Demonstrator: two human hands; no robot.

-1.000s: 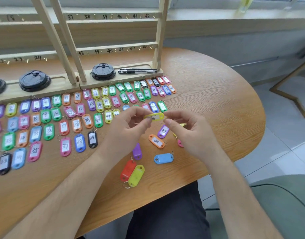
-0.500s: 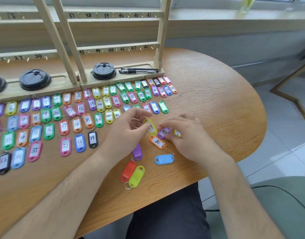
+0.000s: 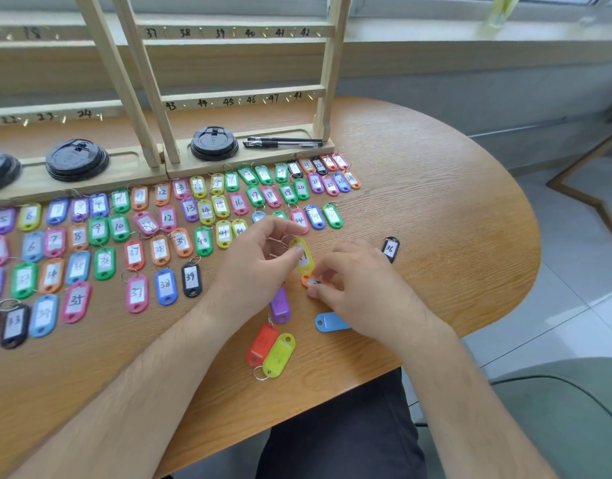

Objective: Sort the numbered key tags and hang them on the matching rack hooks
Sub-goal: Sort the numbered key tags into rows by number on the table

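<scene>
My left hand (image 3: 259,261) pinches a yellow key tag (image 3: 304,259) by its ring end, and the tag's lower end reaches the table. Just right of it, my right hand (image 3: 360,281) curls its fingertips round an orange tag (image 3: 307,280) lying on the table. Loose around the hands lie a purple tag (image 3: 280,305), a blue tag (image 3: 330,321), a red tag (image 3: 262,344), a lime tag (image 3: 279,354) and a black tag marked 36 (image 3: 390,248). Several rows of numbered tags (image 3: 166,219) lie sorted to the left. The wooden rack (image 3: 242,95) with numbered hooks stands behind.
Black cup lids (image 3: 214,142) and two pens (image 3: 284,142) sit on the rack's base. The round wooden table (image 3: 453,209) ends close on my right and front. A green chair (image 3: 557,409) is at lower right.
Both hands held the yellow tag up a second ago. My left hand has lowered it to the table, and my right hand has let go and moved onto the orange tag. The black 36 tag now shows.
</scene>
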